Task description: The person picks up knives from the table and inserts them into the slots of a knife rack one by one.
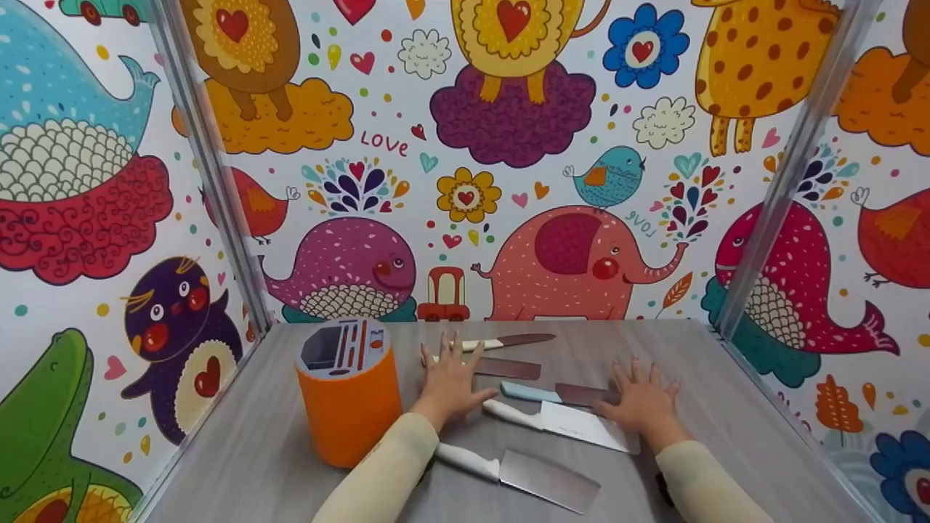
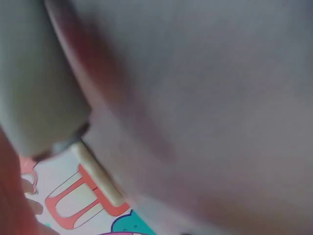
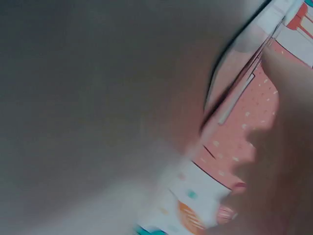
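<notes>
Several knives lie on the table (image 1: 690, 363). My left hand (image 1: 452, 385), fingers spread, is over the handle end of a dark-bladed knife (image 1: 512, 368); whether it touches is unclear. Just beyond lies a slim knife (image 1: 527, 340) with a cream handle. Close to my right hand (image 1: 643, 399), also spread, are a blue-handled knife (image 1: 534, 392) and a white-handled cleaver (image 1: 588, 427), its blade end beside the thumb. A second cleaver (image 1: 548, 481) lies nearest the front, its handle end partly behind my left sleeve. A pale handle (image 2: 41, 83) fills the left wrist view's upper corner.
An orange knife block (image 1: 349, 407) with a grey slotted top stands upright left of my left hand. Walls printed with cartoon animals (image 1: 574, 261) enclose the table's back and sides, joined by metal corner posts (image 1: 770, 196). A small dark thing (image 1: 662, 488) shows beside my right sleeve.
</notes>
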A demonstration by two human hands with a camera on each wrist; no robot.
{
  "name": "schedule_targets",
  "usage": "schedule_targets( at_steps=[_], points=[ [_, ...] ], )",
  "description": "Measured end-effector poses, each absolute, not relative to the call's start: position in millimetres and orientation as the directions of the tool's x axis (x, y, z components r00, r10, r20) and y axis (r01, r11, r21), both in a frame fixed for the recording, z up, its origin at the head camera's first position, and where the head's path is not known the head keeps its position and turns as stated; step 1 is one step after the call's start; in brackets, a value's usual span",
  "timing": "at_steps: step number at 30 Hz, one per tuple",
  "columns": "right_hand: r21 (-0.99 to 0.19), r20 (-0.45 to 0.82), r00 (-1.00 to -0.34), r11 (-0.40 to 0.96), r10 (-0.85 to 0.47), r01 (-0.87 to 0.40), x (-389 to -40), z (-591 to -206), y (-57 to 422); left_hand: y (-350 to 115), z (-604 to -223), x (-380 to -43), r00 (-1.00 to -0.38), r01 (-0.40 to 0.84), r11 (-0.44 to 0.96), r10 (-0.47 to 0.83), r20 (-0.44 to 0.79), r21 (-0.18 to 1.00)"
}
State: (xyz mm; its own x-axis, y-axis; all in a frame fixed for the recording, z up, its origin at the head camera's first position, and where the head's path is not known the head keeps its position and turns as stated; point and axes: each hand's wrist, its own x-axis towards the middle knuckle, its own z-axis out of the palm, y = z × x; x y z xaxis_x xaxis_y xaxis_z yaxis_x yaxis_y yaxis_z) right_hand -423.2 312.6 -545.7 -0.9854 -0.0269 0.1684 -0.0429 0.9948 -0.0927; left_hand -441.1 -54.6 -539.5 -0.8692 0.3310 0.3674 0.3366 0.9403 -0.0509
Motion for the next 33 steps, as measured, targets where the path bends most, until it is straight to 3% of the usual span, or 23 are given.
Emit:
schedule_targets(
  at_steps=[6, 12, 17, 20, 26, 30, 33],
  points=[
    [-0.178, 0.259, -0.966, 0.983, 0.005, -0.043, -413.5, -515.1, 298.9, -53.2, -505.8, -403.0, -0.793, 0.369, 0.929, 0.333, 0.509, -0.033],
    [-0.281, 0.321, -0.946, 0.948, -0.052, -0.147, -394.9, -489.6, 246.1, -64.4, -474.6, -348.0, -0.664, 0.429, 0.903, 0.303, 0.684, 0.016],
    [-0.382, 0.362, -0.921, 0.878, -0.145, -0.288, -364.3, -471.4, 184.1, -82.0, -464.8, -320.5, -0.57, 0.5, 0.843, 0.144, 0.809, 0.202],
    [-0.419, 0.374, -0.892, 0.812, -0.253, -0.406, -347.8, -465.3, 147.7, -98.4, -466.3, -313.0, -0.485, 0.524, 0.818, 0.057, 0.873, 0.237],
    [-0.456, 0.19, -0.834, 0.706, -0.517, -0.542, -337.3, -467.6, 106.1, -141.7, -470.4, -314.8, -0.294, 0.512, 0.846, 0.008, 0.956, 0.15],
    [-0.459, 0.056, -0.811, 0.706, -0.582, -0.538, -339.7, -480.8, 91.2, -176.8, -471.1, -324.9, -0.225, 0.451, 0.887, 0.0, 0.974, 0.104],
    [-0.448, 0.025, -0.788, 0.697, -0.616, -0.559, -343.0, -492.9, 76.5, -202.4, -471.2, -334.4, -0.197, 0.401, 0.908, -0.047, 0.979, 0.124]
  ],
)
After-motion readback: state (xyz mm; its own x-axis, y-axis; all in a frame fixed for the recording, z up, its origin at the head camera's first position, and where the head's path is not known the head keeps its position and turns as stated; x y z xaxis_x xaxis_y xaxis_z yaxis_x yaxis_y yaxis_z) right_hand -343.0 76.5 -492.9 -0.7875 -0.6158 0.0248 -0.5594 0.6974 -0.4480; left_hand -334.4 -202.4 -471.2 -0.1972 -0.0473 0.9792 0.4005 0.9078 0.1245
